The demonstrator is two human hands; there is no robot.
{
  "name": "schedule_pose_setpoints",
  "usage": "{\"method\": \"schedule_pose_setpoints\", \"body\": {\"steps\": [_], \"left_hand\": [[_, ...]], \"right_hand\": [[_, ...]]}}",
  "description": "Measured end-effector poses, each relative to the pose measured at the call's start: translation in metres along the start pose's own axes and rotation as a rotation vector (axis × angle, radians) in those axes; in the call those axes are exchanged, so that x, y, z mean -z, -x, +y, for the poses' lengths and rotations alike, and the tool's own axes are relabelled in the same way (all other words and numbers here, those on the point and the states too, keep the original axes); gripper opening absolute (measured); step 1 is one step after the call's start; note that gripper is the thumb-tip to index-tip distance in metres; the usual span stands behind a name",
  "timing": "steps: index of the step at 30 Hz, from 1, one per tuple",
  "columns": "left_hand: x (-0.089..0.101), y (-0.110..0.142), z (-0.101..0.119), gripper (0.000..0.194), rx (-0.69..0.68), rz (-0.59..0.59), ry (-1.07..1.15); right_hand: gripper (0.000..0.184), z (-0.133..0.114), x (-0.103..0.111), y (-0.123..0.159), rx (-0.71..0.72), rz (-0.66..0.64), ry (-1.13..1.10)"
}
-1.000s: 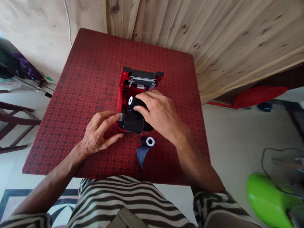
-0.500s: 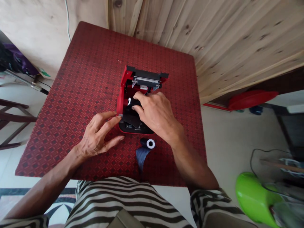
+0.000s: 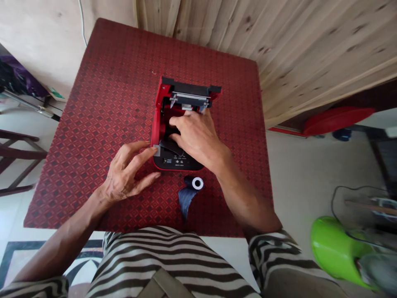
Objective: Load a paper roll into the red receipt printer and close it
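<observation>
A small red and black printer (image 3: 157, 124) stands open on the red patterned table (image 3: 114, 82), its lid (image 3: 190, 92) tipped back. My right hand (image 3: 194, 136) reaches into its open bay, fingers curled around a black roll that is mostly hidden beneath them. My left hand (image 3: 128, 171) rests on the table at the printer's left front corner, fingertips pinching the grey end of the black strip (image 3: 169, 145) that runs from the bay. A second black roll with a white core (image 3: 195, 183) lies on the table in front of the printer, a loose dark tail (image 3: 185, 200) trailing toward me.
Wooden plank wall (image 3: 294, 45) runs behind and right of the table. A green rounded object (image 3: 338, 250) sits on the floor at lower right, a red object (image 3: 338, 118) by the wall. Dark chair legs (image 3: 15, 153) stand at left. My striped trousers (image 3: 173, 260) meet the table's near edge.
My right hand has pushed the black roll down and back into the printer bay, so its white core no longer shows. The left hand stays at the front corner.
</observation>
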State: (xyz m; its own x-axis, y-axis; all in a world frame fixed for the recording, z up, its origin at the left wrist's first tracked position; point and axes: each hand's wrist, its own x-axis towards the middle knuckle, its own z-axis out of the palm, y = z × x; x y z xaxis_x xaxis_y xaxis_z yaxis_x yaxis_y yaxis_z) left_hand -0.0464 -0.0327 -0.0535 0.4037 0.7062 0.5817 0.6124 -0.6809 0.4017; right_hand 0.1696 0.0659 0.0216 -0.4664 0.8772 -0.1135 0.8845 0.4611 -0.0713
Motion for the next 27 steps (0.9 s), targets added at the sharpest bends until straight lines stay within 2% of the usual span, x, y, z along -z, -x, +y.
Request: {"method": "schedule_pose_setpoints", "body": {"steps": [3,7,10,12,15,18,21,24,27], "left_hand": [[0.0,-0.001,-0.001,0.071,-0.007,0.011,-0.007],[0.001,-0.001,0.0,0.066,0.0,0.031,0.026],[0.006,-0.006,-0.001,0.061,0.091,0.072,0.077],[0.011,-0.012,-0.002,0.056,0.17,0.102,0.122],[0.019,-0.027,-0.005,0.05,0.232,0.129,0.188],[0.024,-0.049,-0.014,0.048,0.229,0.149,0.198],[0.021,-0.075,-0.029,0.053,0.212,0.185,0.213],[0.014,-0.101,-0.041,0.064,0.144,0.15,0.217],[0.01,-0.12,-0.041,0.065,0.117,0.051,0.273]], "right_hand": [[0.014,0.005,0.001,0.005,0.038,0.04,-0.066],[0.022,0.015,0.012,0.034,0.157,0.146,-0.336],[0.029,0.022,0.012,0.058,0.265,0.224,-0.466],[0.03,0.024,0.005,0.068,0.262,0.279,-0.459],[0.014,0.021,-0.008,0.072,0.249,0.326,-0.444],[0.025,0.016,-0.016,0.072,0.264,0.345,-0.385],[0.028,0.011,-0.019,0.075,0.263,0.386,-0.304],[0.026,0.007,-0.022,0.079,0.245,0.473,-0.225],[0.024,0.004,-0.026,0.082,0.235,0.568,-0.133]]}}
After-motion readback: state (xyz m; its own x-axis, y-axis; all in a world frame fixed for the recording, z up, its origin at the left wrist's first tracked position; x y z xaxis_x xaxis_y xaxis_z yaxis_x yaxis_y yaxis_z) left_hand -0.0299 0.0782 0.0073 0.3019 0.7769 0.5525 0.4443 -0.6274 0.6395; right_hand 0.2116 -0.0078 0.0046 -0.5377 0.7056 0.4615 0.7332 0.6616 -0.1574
